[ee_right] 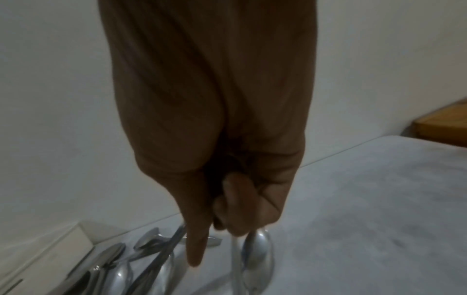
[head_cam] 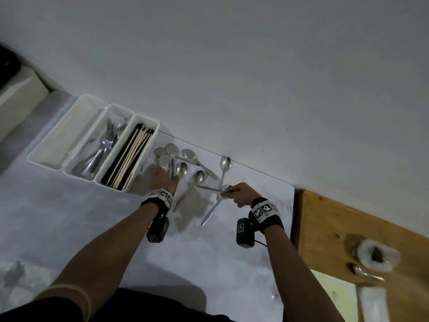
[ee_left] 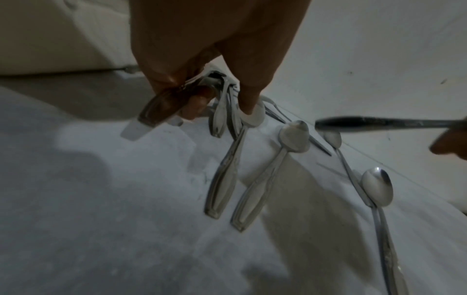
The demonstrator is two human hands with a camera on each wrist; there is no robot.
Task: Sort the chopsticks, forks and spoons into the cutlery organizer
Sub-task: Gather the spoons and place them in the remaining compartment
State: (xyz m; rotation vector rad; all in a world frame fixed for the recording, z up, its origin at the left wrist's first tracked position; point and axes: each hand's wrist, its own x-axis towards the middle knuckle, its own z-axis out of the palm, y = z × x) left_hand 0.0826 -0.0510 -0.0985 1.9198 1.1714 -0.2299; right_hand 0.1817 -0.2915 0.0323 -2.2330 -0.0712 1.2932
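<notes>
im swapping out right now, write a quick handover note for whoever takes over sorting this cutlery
Left hand: grips a bunch of spoons by the handles, beside the organizer.
Right hand: pinches one spoon handle, lifted over the table.
Done: forks in the middle compartment, chopsticks in the compartment nearest the spoons.
Left: the far-left compartment holds no cutlery. About four spoons lie loose on the white table, two of them crossing under the right hand. Put the held and loose spoons in, probably into that free compartment.
</notes>
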